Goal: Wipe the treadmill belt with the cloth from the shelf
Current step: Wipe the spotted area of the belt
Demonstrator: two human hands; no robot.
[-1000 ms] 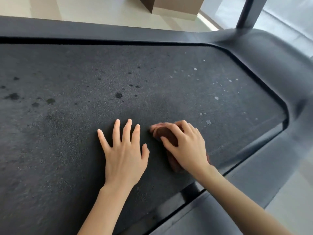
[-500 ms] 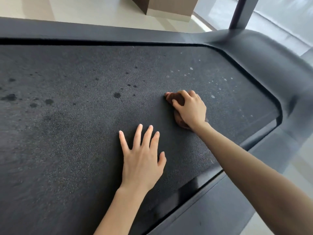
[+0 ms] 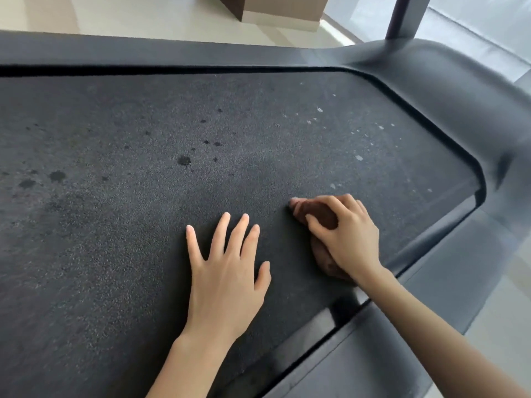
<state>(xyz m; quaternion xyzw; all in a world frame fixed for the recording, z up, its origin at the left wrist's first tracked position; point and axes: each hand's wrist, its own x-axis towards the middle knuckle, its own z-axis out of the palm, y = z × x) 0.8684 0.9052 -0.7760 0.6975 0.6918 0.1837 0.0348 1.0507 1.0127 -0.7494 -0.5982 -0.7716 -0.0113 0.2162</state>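
In the head view, your right hand (image 3: 350, 239) grips a bunched brown cloth (image 3: 319, 215). Its fingers (image 3: 330, 201) are curled over the top and the thumb is hooked against the left side, clamping the wad and pressing it onto the treadmill belt (image 3: 129, 225). The cloth sits on the right part of the belt, near the side rail (image 3: 448, 271) on your side and just right of your left hand (image 3: 227, 277). That hand lies flat on the belt with its fingers (image 3: 221, 234) straight and spread apart, holding nothing. It looks as if you are leaning on it.

Dark spots (image 3: 184, 160) lie scattered to the far left of the cloth. Pale flecks (image 3: 359, 158) dot the belt beyond it, toward the far right corner. None of them touch the cloth at this moment.

Watch a few things from here:
- **Thin strokes:** the cloth is balled up small, so each stroke likely cleans only a thin strip. You could leave bands between passes, or smear the damp-looking spots instead of lifting them.
- **The planted palm:** it covers a patch you may forget, and it may leave its own mark.
- **A shifting belt:** if you put weight on that palm and the belt is free to roll, it could move under you.
- **The dark gap (image 3: 339, 314):** working this close to the rail, a loose fold of cloth could snag in the gap along the belt edge.
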